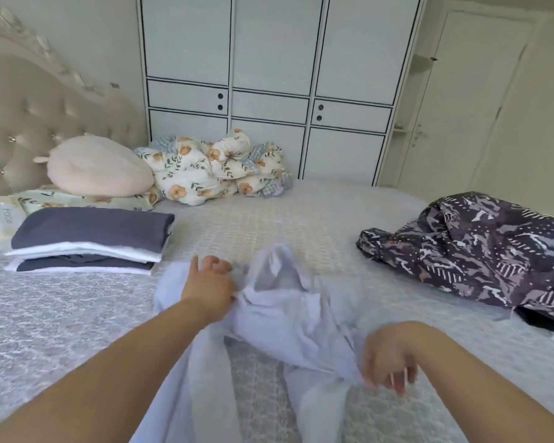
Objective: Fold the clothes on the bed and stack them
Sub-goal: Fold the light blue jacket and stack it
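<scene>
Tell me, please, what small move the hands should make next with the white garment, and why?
Probably spread it flat first. The white garment lies bunched and twisted on the bed, with the left hand at its upper part and the right hand at its lower edge. Pulling the hands apart should smooth it for folding, before it joins the folded stack.

White garment (288,314) crumpled mid-bed; folded stack (87,241) left.

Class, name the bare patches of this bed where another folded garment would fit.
Bare bedspread lies between the folded stack and the patterned garment. The near middle is crowded by the white garment under both hands.
</scene>
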